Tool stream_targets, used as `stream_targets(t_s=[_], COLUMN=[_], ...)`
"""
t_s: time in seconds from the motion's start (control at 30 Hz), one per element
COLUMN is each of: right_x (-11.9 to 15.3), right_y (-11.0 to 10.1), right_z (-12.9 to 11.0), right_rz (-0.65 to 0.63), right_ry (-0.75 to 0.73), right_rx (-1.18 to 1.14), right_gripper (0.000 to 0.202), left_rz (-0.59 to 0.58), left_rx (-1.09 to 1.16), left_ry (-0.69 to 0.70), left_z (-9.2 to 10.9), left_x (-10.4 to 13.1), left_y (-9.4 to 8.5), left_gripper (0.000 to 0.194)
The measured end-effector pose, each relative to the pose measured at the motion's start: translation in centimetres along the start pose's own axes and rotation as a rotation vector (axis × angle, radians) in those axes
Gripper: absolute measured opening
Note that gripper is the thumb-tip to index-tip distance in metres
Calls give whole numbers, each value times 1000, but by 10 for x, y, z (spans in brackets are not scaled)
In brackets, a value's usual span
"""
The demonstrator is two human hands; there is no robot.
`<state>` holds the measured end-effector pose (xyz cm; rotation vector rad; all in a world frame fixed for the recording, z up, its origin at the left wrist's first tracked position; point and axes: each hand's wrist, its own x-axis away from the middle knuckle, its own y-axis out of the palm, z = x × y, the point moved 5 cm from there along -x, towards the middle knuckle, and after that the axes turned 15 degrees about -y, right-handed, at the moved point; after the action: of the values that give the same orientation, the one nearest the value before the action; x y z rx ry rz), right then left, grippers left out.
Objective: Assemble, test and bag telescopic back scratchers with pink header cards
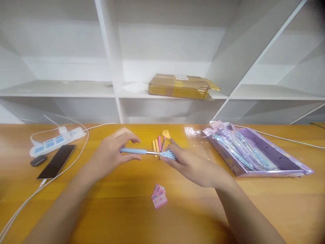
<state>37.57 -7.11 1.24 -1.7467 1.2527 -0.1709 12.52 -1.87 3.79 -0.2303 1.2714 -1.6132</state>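
A blue back scratcher (133, 150) with a silver rod lies level between my two hands. My right hand (186, 162) pinches its blue claw-shaped head. Around the handle end, my left hand (118, 150) has its thumb and fingers apart, with the handle's end at the palm. Just behind are a yellow scratcher head (166, 134) on a metal rod, a pink handle (159, 143) and two yellow handles (154, 146). Nearer the front, several small pink cards (159, 198) lie overlapping on the wooden table.
On the right stands a purple box (286, 166) with wrapped blue and purple scratchers, clear plastic wrappers (194, 132) beside it. A power strip (56, 141), black phone (57, 162), dark mouse (38, 160) and white cables are at left. A taped carton (177, 86) rests on the shelf behind.
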Motion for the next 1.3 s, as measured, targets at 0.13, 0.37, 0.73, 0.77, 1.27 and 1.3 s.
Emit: stream_targets(t_s=[0.13,0.37,0.73,0.77,1.27,1.3], right_x=[-1,-13,-14,-14,-14,-13], right_y=[8,12,22,25,7,1], right_z=[4,3,-10,-11,6,14], right_rz=[-139,-161,-154,-146,99,134], right_ry=[47,11,-97,-122,-436,-457], right_rx=[208,485,556,558,734,741], right_gripper=[29,21,7,7,23,25], left_rz=[-138,-112,-82,-107,-79,-20], left_rx=[-282,-535,-699,-717,-852,-859], left_ry=[97,106,-60,-105,-334,-332], left_z=[-7,-5,8,7,-24,-29], left_x=[2,4,14,14,-2,-3], left_y=[19,32,44,45,27,23], left_gripper=[18,19,19,20,21,21])
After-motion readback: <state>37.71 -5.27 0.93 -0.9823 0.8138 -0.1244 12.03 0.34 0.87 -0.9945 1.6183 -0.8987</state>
